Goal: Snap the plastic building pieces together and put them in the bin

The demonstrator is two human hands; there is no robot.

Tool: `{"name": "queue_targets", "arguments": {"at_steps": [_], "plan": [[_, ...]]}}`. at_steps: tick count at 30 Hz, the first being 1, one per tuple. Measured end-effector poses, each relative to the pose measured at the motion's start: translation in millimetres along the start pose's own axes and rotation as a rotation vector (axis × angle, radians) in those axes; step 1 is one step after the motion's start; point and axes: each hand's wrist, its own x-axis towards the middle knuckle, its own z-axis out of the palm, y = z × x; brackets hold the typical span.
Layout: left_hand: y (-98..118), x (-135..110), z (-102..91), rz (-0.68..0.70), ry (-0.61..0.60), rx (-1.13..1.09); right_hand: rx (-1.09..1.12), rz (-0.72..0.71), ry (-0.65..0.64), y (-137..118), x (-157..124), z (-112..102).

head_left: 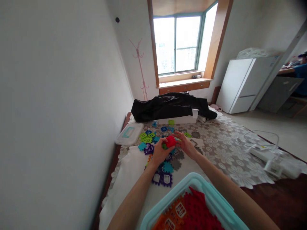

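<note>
My left hand (158, 152) and my right hand (186, 144) meet over the table, both closed on a red toy block (171, 141) with a bit of green piece beside it. Beneath and around the hands lie several flat interlocking toy tiles (163, 174) in purple, teal, green, blue and grey, spread on a white cloth (129, 172). Close to me, at the bottom edge, stands a light blue plastic bin (168, 198) holding red and orange tiles.
A clear lidded box (129, 134) sits left by the wall. A black bag (168, 105) and a white box lie at the table's far end. White cables and adapters (271, 159) lie on the lace cloth at right. A white fridge (242, 84) stands beyond; a person sits far right.
</note>
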Motion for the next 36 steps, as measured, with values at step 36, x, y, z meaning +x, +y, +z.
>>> {"name": "queue_targets", "arguments": {"at_steps": [36], "plan": [[10, -5, -0.9, 0.444, -0.235, 0.226, -0.929, -0.362, 0.044, 22, -45, -22]]}}
